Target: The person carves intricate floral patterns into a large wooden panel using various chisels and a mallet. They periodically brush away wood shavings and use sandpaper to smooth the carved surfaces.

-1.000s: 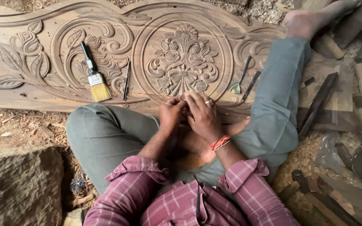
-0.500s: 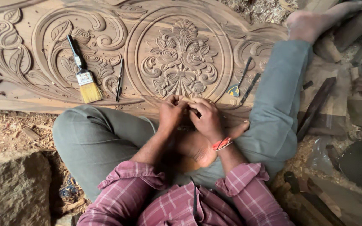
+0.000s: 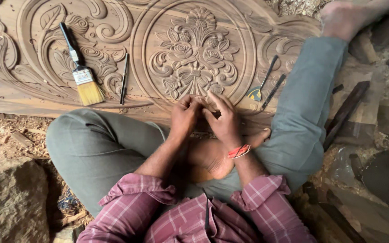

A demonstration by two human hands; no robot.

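A long carved wooden panel point(image 3: 113, 27) with scrolls, leaves and a round flower medallion point(image 3: 194, 54) lies on the ground before my folded legs. My left hand point(image 3: 183, 118) and my right hand point(image 3: 225, 120) meet at the panel's lower edge, just under the medallion. Their curled fingertips touch and pinch a small pale piece point(image 3: 209, 107); I cannot tell what kind of thing it is. A red band point(image 3: 238, 151) circles my right wrist.
A flat paintbrush point(image 3: 83, 76) and a thin dark tool point(image 3: 124, 78) lie on the panel at left. Two slim chisels point(image 3: 270, 83) rest on it at right, beside my knee. Wood scraps and dark offcuts point(image 3: 345, 110) crowd the right side. A rock point(image 3: 10, 202) sits lower left.
The view has drifted a little, so the panel and brush sit further left. Both hands stay together at the panel's lower edge, with only small finger shifts.
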